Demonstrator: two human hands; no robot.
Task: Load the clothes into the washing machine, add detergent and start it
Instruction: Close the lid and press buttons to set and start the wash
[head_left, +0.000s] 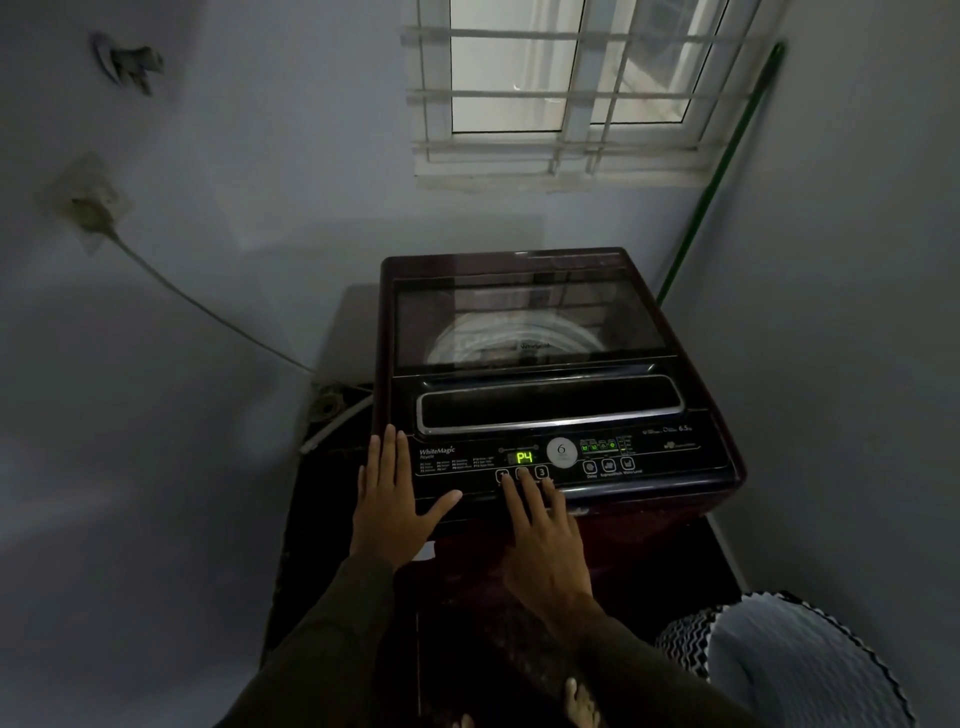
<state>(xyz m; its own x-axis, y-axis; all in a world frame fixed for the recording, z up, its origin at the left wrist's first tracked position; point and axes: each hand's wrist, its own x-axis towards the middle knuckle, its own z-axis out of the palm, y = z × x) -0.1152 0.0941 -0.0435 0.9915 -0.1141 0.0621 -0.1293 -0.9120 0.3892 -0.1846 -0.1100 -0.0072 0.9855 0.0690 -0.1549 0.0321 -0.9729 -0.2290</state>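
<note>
A dark maroon top-loading washing machine (696, 447) stands in the corner with its glass lid (524, 322) closed; the drum shows faintly through it. On the front control panel the green display (523, 458) reads P4. My left hand (392, 499) lies flat and open on the panel's left end, fingers spread. My right hand (540, 535) reaches to the row of numbered round buttons, its fingertips touching the middle button (521, 472) below the display. No clothes or detergent are in view.
A white laundry basket (800, 670) with a zigzag rim sits at the lower right. A wall socket (88, 208) with a cable running down to the machine is on the left wall. A barred window (566, 88) and a green pole (722, 171) stand behind.
</note>
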